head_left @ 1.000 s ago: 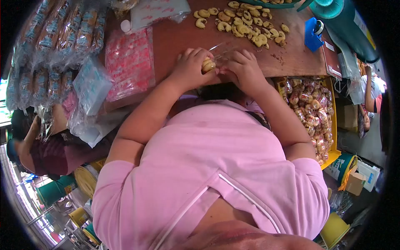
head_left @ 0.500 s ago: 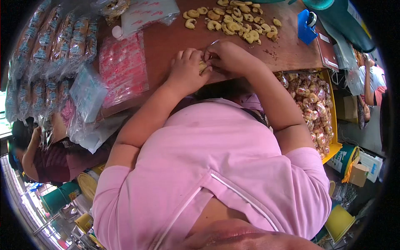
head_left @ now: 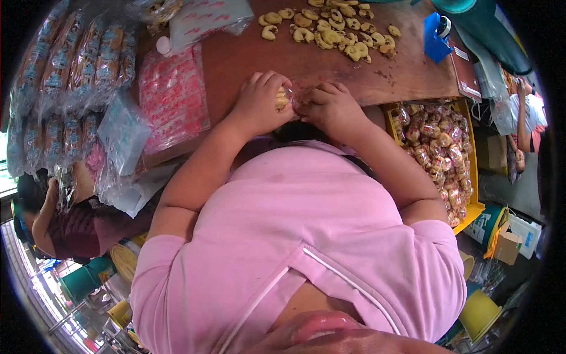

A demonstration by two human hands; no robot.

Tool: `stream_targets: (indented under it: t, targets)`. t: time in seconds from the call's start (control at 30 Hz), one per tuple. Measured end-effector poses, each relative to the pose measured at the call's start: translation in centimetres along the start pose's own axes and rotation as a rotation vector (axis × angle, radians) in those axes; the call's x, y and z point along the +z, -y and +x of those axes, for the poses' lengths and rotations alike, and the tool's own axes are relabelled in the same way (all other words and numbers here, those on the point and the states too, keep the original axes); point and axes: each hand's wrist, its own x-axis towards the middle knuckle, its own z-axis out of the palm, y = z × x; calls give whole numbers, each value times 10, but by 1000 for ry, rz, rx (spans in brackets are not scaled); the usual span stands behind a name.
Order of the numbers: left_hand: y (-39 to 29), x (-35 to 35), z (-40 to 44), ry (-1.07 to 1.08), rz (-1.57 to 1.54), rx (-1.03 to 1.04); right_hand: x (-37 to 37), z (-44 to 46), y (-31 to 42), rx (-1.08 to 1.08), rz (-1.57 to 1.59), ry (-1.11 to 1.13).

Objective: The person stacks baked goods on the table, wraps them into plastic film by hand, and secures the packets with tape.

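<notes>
My left hand (head_left: 263, 104) is closed around small pale pastries (head_left: 282, 99) in clear plastic wrap, held above the front part of the brown table (head_left: 236, 53). My right hand (head_left: 333, 112) is to the right, its fingers pinched together at the end of that same wrap. Its fingertips partly hide what they grip. Farther back lies a loose pile of curved, browned pastries (head_left: 336, 32). To the left of my left hand is a stack of red-and-clear printed plastic bags (head_left: 171, 88).
A blue tape dispenser (head_left: 437, 38) stands at the back right. Below it, a yellow crate (head_left: 470, 177) holds many wrapped pastries (head_left: 439, 147). Long packaged goods (head_left: 71, 59) are piled at far left. A person's arm (head_left: 44, 215) shows at lower left, another person (head_left: 527, 115) at right.
My right hand has moved right and slightly toward me, turning so that its knuckles show. My left hand has tilted, and the wrapped pastries are more visible.
</notes>
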Motion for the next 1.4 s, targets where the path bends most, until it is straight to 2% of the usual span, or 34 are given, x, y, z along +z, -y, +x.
stream_targets:
  t: [0.07,0.17,0.37,0.47,0.57,0.67,0.77,0.87,0.97,1.07,1.17,1.27,1.4]
  targets:
    - [1,1,1,18,9,-9,-5,6,-10,-106,-30,15]
    - [-5,-9,0,52,55,-24,-12,22,-14,-60,-22,73]
    - [-7,-6,-3,-29,110,-8,12,48,-37,-51,148,-83]
    - [-15,-4,1,-6,119,-79,0,56,-36,38,184,18]
    - [-11,6,0,-61,78,-76,3,64,-41,93,94,-193]
    - [-9,9,2,-68,79,-54,14,83,-71,-22,289,-28]
    - [-7,12,-1,-90,104,-56,-17,102,-62,176,516,386]
    - [-7,11,-2,-111,58,-61,-15,106,-61,21,311,365]
    - [-6,10,-4,-124,55,-51,14,89,-58,9,133,160]
    - [-16,-4,-1,6,171,-108,6,62,-24,-62,-159,-99]
    - [-22,-11,6,121,252,-113,6,42,-5,58,-34,-132]
    - [-24,-16,19,302,373,-123,22,34,-12,116,62,-73]
    - [-35,-25,30,409,428,-145,35,33,-15,136,170,-176]
